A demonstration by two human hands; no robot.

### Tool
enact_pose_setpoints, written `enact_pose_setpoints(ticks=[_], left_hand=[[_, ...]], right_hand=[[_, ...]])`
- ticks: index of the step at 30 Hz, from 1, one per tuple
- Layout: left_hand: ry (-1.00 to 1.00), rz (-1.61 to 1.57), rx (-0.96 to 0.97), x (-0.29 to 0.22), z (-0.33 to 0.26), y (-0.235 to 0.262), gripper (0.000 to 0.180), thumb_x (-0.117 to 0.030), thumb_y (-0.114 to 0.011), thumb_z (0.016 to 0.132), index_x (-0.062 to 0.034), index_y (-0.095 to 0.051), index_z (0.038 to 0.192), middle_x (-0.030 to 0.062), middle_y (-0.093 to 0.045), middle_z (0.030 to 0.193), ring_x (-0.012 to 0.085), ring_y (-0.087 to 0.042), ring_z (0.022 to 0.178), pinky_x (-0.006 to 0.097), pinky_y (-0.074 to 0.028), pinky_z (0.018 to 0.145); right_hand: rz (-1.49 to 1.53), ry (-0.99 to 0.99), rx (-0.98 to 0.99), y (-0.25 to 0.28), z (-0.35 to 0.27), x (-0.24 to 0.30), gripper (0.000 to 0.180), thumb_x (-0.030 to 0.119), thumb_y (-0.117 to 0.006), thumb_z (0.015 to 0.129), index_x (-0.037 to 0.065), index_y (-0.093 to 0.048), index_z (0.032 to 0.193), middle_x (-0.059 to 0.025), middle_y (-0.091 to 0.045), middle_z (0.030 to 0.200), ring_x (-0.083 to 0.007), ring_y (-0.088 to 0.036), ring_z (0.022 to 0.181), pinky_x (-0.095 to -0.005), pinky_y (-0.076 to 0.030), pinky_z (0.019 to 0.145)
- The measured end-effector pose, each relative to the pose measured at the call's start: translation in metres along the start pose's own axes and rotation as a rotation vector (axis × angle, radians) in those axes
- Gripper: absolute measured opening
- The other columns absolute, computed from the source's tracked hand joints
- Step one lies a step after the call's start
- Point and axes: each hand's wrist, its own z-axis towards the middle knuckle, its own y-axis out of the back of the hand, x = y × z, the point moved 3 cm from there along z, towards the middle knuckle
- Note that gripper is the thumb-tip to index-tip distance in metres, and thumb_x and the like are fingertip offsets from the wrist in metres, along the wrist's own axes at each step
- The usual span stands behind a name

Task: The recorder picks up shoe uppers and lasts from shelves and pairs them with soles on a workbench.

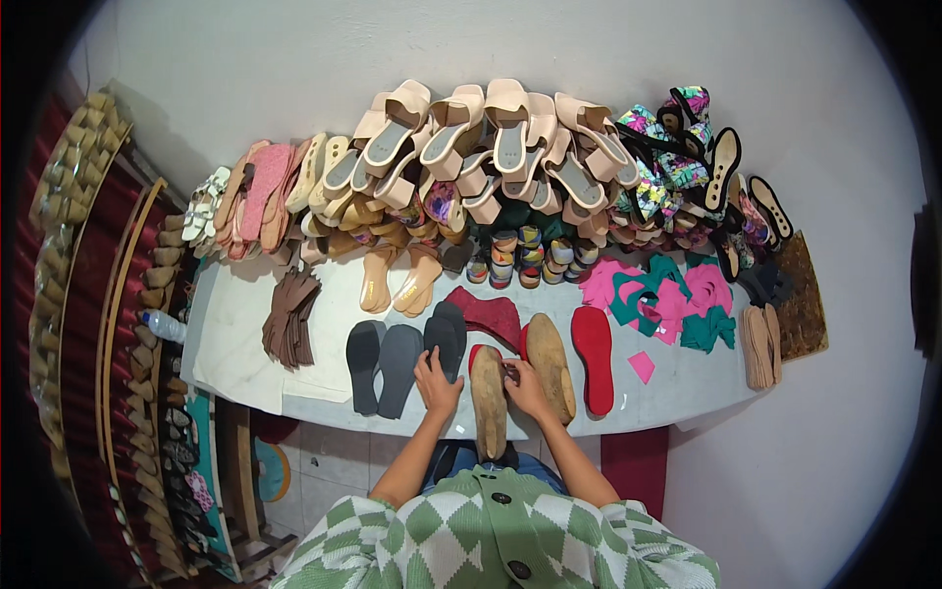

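shoe last (488, 398): worn tan-brown, red at its far end, near end past the table's (643, 404) edge
dark soles (447, 339): flat, overlapping, left of the last

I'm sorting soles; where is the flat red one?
In the head view, the flat red sole lies right of the right hand, between a shoe last and a small pink scrap.

Right grip (527, 387) touching brown last (489, 402), piled sandals (453, 128)
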Motion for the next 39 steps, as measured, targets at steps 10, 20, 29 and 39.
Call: enact_pose_setpoints(ticks=[10, 20, 29, 39], left_hand=[[-0.123, -0.04, 0.067, 0.005, 0.024, 0.007, 0.071, -0.014, -0.074, 0.06, -0.0124, -0.047, 0.125, 0.0166, -0.035, 0.128, 0.0362, -0.033, 0.117, 0.045, -0.032, 0.096], [-0.266, -0.037, -0.013, 0.04, 0.05, 0.022, 0.069, -0.016, -0.07, 0.06, -0.0142, -0.048, 0.125, 0.0112, -0.043, 0.125, 0.0327, -0.041, 0.111, 0.042, -0.037, 0.092], [-0.241, -0.048, 0.063, 0.036, 0.055, 0.029, 0.062, -0.017, -0.07, 0.059, -0.0164, -0.053, 0.119, 0.0097, -0.043, 0.123, 0.0304, -0.04, 0.113, 0.04, -0.038, 0.091], [-0.345, 0.042, 0.011, 0.037, 0.045, 0.022, 0.053, -0.015, -0.067, 0.063, -0.0182, -0.057, 0.115, 0.004, -0.047, 0.12, 0.0262, -0.043, 0.111, 0.04, -0.038, 0.085]], right_hand=[[-0.061, -0.057, -0.229, -0.014, 0.007, 0.015, 0.033, 0.001, -0.054, 0.075, 0.002, -0.055, 0.108, -0.0139, -0.056, 0.094, -0.0233, -0.059, 0.082, -0.0313, -0.047, 0.074], [-0.255, 0.066, -0.323, -0.015, 0.042, 0.042, 0.041, 0.001, -0.058, 0.073, 0.004, -0.051, 0.113, -0.0169, -0.05, 0.108, -0.0312, -0.05, 0.1, -0.0366, -0.043, 0.085], [-0.628, -0.062, -0.284, -0.033, 0.073, 0.057, 0.066, 0.015, -0.076, 0.065, 0.009, -0.045, 0.123, -0.017, -0.049, 0.109, -0.034, -0.049, 0.099, -0.0378, -0.043, 0.086], [-0.421, 0.023, -0.248, -0.012, 0.094, 0.059, 0.05, 0.009, -0.075, 0.064, 0.002, -0.055, 0.109, -0.0198, -0.055, 0.1, -0.0351, -0.053, 0.097, -0.0404, -0.044, 0.084]])
